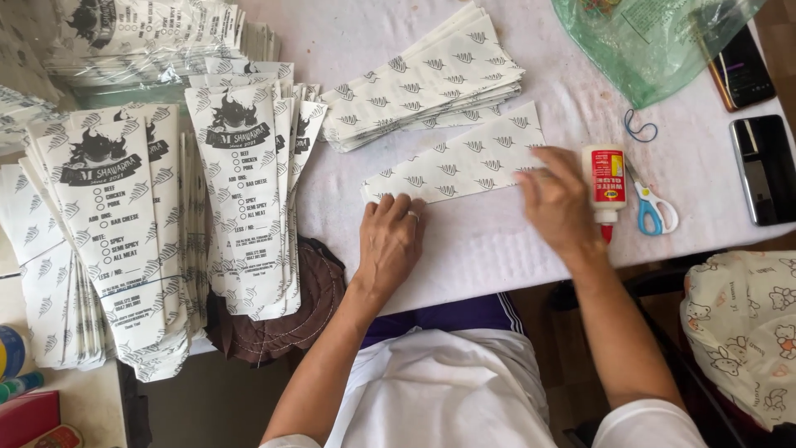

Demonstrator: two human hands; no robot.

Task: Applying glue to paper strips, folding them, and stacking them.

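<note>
A long paper sleeve (458, 164), white with small grey leaf marks, lies flat near the front edge of the surface (497, 249), which is covered with a white cloth. Its long axis runs from lower left to upper right, the left end nearer the person and the right end rising toward the far side. It widens a little toward the right end.

The left hand (391, 236) rests palm down on the sleeve's left end, fingers stretched flat and pressing the paper, with a ring on one finger. The right hand (557, 199) lies on the sleeve's right end, fingers loosely curved and spread, pressing rather than clasping; neither hand grips anything.

Just right of the right hand stands a white glue bottle (607, 184) with a red label, its tip pointing toward the person. Blue-handled scissors (652, 206) lie beside it, and a blue rubber band (640, 128) lies a little farther off. Two dark phones (764, 169) lie at the right edge, near a green plastic bag (655, 41).

Behind the sleeve, a fanned stack of the same leaf-printed sleeves (423, 83) rests on the cloth, sharing its slant. To the left, piles of printed sleeves (124, 216) with black flame artwork stand in overlapping rows, long axes running toward the person. A brown hat (282, 319) peeks out beneath them.
</note>
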